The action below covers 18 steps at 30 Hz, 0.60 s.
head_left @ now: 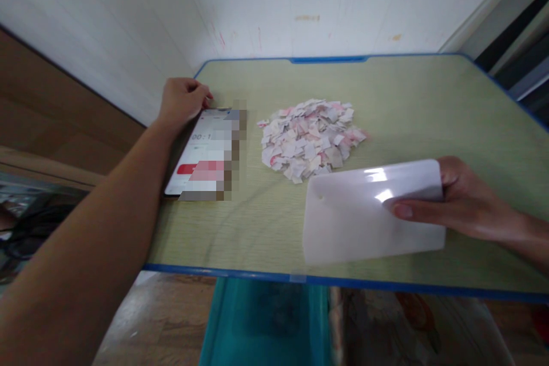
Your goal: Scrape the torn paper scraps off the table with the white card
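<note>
My right hand (467, 200) grips a white plastic dough scraper (347, 217) by its right end, thumb flat on the glossy face. The scraper is a rounded-corner sheet with a small hole near its left end, held over the front right of the table. Just beyond it lies a heap of small torn paper scraps (306, 140), white with pink bits. At the left, my left hand (184, 98) is closed with curled fingers by the top edge of a phone (197, 151); what they hold, if anything, is hidden. The phone's screen shows a timer and a red button, partly pixelated.
The pale green table (257, 229) has a blue rim and stands against a white wall (266, 6). A teal plastic bin (266, 326) sits below the front edge, on a wooden floor (171, 314). Brown furniture (55, 108) borders the left side.
</note>
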Motion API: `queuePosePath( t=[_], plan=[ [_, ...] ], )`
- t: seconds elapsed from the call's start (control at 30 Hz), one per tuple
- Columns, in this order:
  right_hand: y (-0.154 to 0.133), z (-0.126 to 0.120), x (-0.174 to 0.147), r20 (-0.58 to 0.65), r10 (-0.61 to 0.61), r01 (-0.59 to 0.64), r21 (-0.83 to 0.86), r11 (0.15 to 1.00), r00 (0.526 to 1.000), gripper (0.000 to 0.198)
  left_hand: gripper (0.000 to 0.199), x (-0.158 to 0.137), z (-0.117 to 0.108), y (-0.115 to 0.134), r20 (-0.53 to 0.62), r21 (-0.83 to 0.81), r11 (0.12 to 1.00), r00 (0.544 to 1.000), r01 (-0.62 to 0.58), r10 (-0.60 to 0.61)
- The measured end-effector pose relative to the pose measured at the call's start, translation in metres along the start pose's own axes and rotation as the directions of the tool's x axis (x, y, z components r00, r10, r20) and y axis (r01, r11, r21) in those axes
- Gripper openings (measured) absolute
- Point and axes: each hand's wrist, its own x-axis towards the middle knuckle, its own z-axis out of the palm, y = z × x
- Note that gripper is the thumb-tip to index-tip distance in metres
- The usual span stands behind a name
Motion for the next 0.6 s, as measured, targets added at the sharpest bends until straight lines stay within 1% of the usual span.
queuePosePath(
  t=[0.07,0.23,0.43,0.6],
  plan=[
    [-0.0003,-0.0004,0.0001,-0.010,0.001,-0.001,0.009,1.000,1.000,0.031,0.013,0.0002,0.0000,-0.0004,0.002,-0.005,1.000,1.000,-0.001,0.001],
    [-0.0012,0.0020,-0.0027,0.082,0.045,-0.048,0.036,0.998,0.996,0.034,0.014,-0.0010,-0.0007,0.0007,-0.002,0.012,1.000,1.000,-0.008,0.008],
    [0.0028,0.0052,0.0002,0.072,0.015,-0.016,0.020,1.000,0.997,0.035,0.015,-0.0003,-0.0004,-0.0011,-0.003,0.020,1.000,1.000,-0.009,0.009],
    [0.0039,0.0055,-0.0011,0.133,0.036,-0.035,-0.008,0.999,0.990,0.032,0.016,-0.0015,-0.0010,0.0015,0.005,0.035,0.999,1.000,-0.011,0.010]
  ],
)
